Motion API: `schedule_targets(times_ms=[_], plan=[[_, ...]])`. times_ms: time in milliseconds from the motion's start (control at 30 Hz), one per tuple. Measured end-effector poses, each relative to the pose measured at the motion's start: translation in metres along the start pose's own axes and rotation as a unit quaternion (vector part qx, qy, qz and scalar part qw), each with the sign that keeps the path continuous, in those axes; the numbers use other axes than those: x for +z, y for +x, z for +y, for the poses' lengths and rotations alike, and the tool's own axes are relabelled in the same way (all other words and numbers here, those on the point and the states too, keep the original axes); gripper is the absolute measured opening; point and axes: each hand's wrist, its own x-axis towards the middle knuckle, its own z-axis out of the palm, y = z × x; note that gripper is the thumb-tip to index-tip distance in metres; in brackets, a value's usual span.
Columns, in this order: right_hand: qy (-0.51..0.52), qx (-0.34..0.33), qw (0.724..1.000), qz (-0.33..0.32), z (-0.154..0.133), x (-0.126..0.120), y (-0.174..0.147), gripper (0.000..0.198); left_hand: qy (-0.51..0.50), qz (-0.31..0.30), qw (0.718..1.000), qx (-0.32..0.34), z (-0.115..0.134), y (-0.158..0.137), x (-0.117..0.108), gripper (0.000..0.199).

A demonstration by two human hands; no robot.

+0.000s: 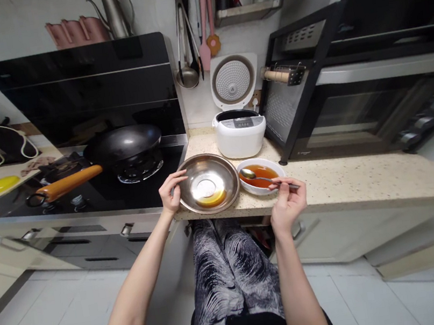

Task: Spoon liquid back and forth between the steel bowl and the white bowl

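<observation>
Head view: the left hand (pixel 170 192) was at the left rim of a steel bowl (pixel 229 177), fingers bent over the edge and closed on it. A small pool of amber liquid (pixel 213 199) lay along the near side of that bowl's interior; the rest of the visible metal was shiny. Bowl position: near edge of the speckled surface (pixel 345 176), just right of the stove (pixel 103 193).

The right hand (pixel 290 200) held a metal spoon (pixel 248 174) by its handle in a closed fingertip pinch. Spoon head was over the white bowl (pixel 259 191), pointing left; could not tell how far, if at all, it dipped into the red-amber liquid (pixel 264 169) there. The white bowl stood just right of the steel one; contact between rims could not be determined.

Surroundings: a white rice cooker (pixel 241 140), lid raised, stood behind the two bowls. A black wok (pixel 122 141) sat on the stove, its wooden handle pointing left and toward the wearer.
</observation>
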Motion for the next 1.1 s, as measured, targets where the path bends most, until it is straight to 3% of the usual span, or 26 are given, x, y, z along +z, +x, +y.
schedule_targets(times_ms=[133,233,400,500,767,867,1033,1100], plan=[[-0.039,-0.033,0.999,-0.015,0.011,-0.004,-0.005,0.016,0.015,-0.002,1.000,-0.012,0.000,0.000,0.000,0.034],[-0.075,-0.094,0.991,-0.061,0.021,-0.007,-0.007,0.013,0.011,-0.001,1.000,-0.012,0.000,0.000,0.000,0.033],[-0.112,-0.253,0.946,-0.167,0.032,-0.010,-0.005,0.022,0.005,-0.001,1.000,-0.008,0.001,0.000,0.000,0.032],[-0.121,-0.293,0.926,-0.204,0.035,-0.011,-0.005,0.031,0.003,-0.001,1.000,0.000,0.002,0.001,0.000,0.031],[-0.140,-0.282,0.922,-0.226,0.041,-0.017,-0.005,0.035,0.001,-0.002,1.000,0.000,0.000,0.000,0.000,0.031],[-0.125,-0.258,0.942,-0.176,0.036,-0.016,-0.006,0.024,0.010,-0.001,1.000,-0.007,0.001,0.000,0.000,0.033],[-0.058,-0.138,0.988,-0.042,0.014,-0.008,-0.015,0.010,0.015,-0.003,1.000,-0.011,0.001,0.001,0.000,0.034],[-0.021,-0.099,0.994,-0.035,0.006,-0.004,-0.018,0.011,0.012,-0.002,1.000,-0.009,0.001,0.000,0.000,0.034]])
